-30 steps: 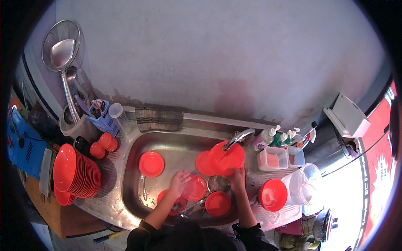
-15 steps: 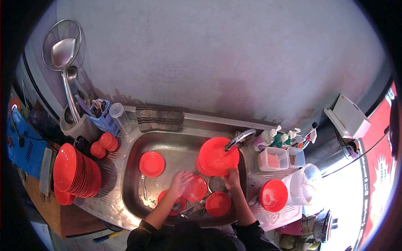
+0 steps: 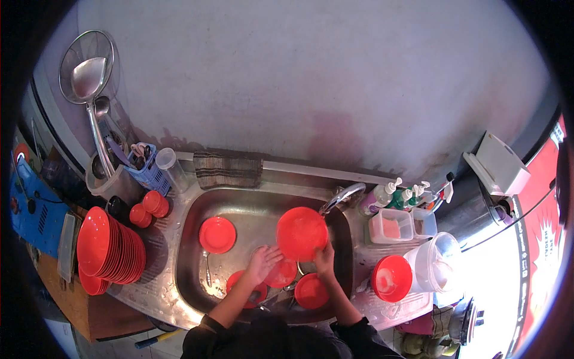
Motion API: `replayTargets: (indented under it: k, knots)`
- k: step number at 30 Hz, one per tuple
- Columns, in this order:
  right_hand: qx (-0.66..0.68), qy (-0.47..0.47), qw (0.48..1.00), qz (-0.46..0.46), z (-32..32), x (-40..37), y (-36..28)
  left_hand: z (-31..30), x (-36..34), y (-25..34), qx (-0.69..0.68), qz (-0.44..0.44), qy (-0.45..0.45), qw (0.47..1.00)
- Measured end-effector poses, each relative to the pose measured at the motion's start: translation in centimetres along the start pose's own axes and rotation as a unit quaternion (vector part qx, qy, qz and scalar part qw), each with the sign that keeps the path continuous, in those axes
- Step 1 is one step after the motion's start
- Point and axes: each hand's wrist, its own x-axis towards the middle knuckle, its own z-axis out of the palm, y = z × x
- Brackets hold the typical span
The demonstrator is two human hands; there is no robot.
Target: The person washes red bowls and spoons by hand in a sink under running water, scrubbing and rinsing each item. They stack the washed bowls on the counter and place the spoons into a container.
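Note:
A wet red bowl (image 3: 302,232) is held above the sink (image 3: 239,202), its inside turned up toward me. My right hand (image 3: 324,262) grips it at the lower right rim, fingers mostly hidden beneath. Beside the lower left rim, my left hand (image 3: 265,264) has its fingers stretched out and holds nothing. Under the hands, a red dish (image 3: 281,274) lies in the sink, partly covered by my left hand. Another red dish (image 3: 311,291) sits near my right wrist, and one more (image 3: 238,283) lies behind my left forearm. The tap (image 3: 344,195) is just past the bowl's upper right edge.
At the sink's left lie a small red plate (image 3: 217,235) and a spoon (image 3: 207,269). Stacked red plates (image 3: 119,251) stand on the left drainboard. To the right are a foamy red bowl (image 3: 392,279), a sponge container (image 3: 390,228) and pump bottles (image 3: 379,196). A striped cloth (image 3: 228,170) hangs behind.
The red bowl has moved left and slightly toward me, out from under the tap, with my right hand on it. My left hand has shifted slightly right, closer to the bowl.

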Motion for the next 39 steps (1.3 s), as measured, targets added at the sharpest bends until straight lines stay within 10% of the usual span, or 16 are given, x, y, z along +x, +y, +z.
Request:
replayTargets:
  k: [2,12,21,28,32,37,39]
  knots:
    - [-0.292,-0.018,0.939,-0.178,0.5,-1.4,-1.0,0.7,-0.5,0.5,-0.042,-0.053,-0.024,0.997]
    - [-0.364,-0.088,0.843,-0.386,-1.1,-3.0,-3.8,2.4,2.7,0.1,-0.253,0.002,-0.193,0.948]
    - [-0.63,0.143,0.695,-0.314,-8.1,-3.2,-10.5,6.0,4.3,3.2,-0.139,-0.005,-0.175,0.975]
    - [-0.526,0.138,0.834,-0.091,-12.2,-5.3,-10.3,7.8,4.7,0.9,-0.021,0.016,-0.137,0.99]
    - [-0.612,0.173,0.767,-0.086,-11.6,-6.8,-9.2,8.3,5.0,0.7,0.272,0.11,-0.137,0.946]
    - [-0.617,0.109,0.762,0.161,-11.0,-7.3,-11.1,8.8,4.7,1.1,0.323,0.16,-0.184,0.914]
    - [-0.623,0.109,0.764,0.126,-11.9,-7.5,-10.2,8.6,4.6,1.3,0.314,0.152,-0.166,0.922]
